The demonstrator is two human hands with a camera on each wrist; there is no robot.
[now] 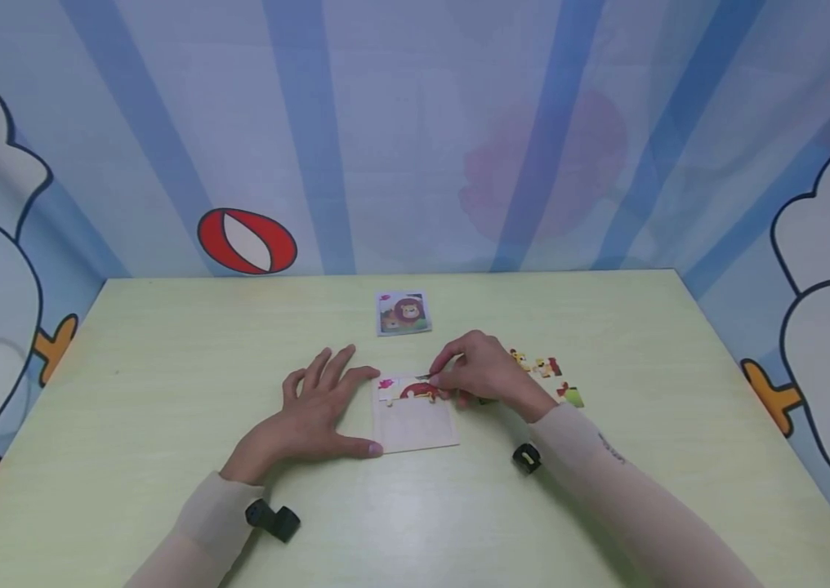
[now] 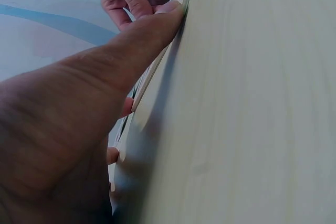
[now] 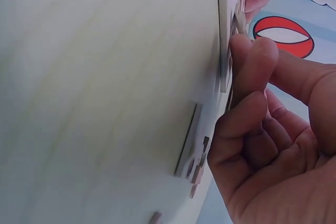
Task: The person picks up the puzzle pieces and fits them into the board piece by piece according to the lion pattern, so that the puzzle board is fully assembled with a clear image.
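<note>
A square puzzle board [image 1: 415, 429] lies on the table with joined pieces [image 1: 418, 391] across its top part, showing pink, white and reddish-brown print. My left hand [image 1: 312, 415] is spread beside it, thumb touching the lower left corner and index finger the upper left one. At the board's upper right, my right hand [image 1: 484, 371] pinches a puzzle piece [image 3: 240, 22] between thumb and index finger. That piece is mostly hidden by the fingertips, and its edge is seen against the board in the right wrist view.
Behind the board lies a lion picture card [image 1: 403, 314]. Several loose puzzle pieces [image 1: 572, 396] are scattered right of the board, some partly behind my right hand. A printed cloth backdrop [image 1: 415, 147] stands at the table's far edge.
</note>
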